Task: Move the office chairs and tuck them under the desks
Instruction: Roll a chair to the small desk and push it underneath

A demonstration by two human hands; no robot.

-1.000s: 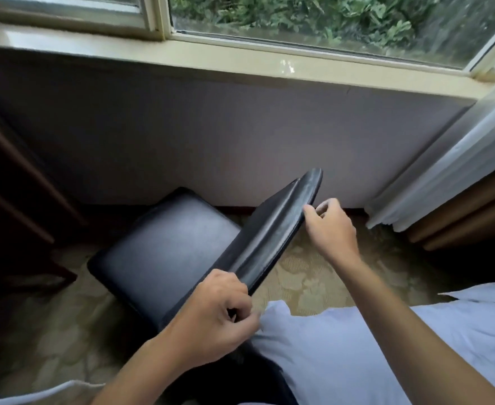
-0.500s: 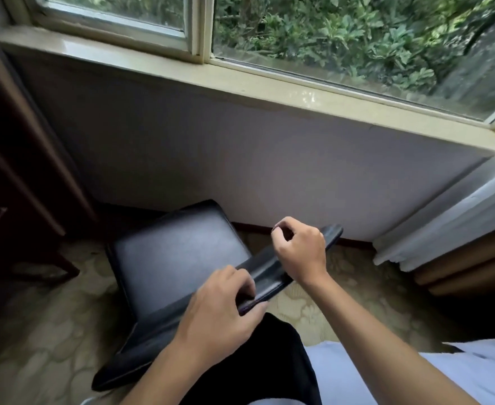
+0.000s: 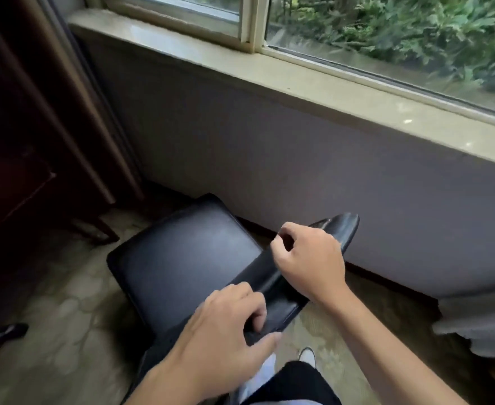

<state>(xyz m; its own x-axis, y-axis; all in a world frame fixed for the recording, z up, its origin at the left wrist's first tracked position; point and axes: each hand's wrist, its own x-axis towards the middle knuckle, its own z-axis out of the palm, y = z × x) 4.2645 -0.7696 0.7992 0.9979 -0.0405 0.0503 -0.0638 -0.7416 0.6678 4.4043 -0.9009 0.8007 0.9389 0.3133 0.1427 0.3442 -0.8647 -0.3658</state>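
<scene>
Now both hands grip the chair's backrest point(image 3: 272, 287): left hand point(image 3: 225, 325) curled over the top edge at 6 o'clock, thumb underneath; right hand point(image 3: 310, 261) closed round the top edge toward 1 o'clock. Chair seat point(image 3: 187, 258) sits on the carpet point(image 3: 50, 331) near the wall point(image 3: 298, 176) under the window, w/ dark wooden bench point(image 3: 21, 141) at 9–10 o'clock. Step: steering the chair. Next, prob. swing it toward 9 o'clock & push the seat under, minding the bench leg point(image 3: 94, 229).

My right hand point(image 3: 310, 264) has slid from the chair point(image 3: 187, 258) back's far tip to its middle. The chair has swung toward the dark desk point(image 3: 21, 141). My left hand's point(image 3: 225, 340) grip has loosened.
</scene>
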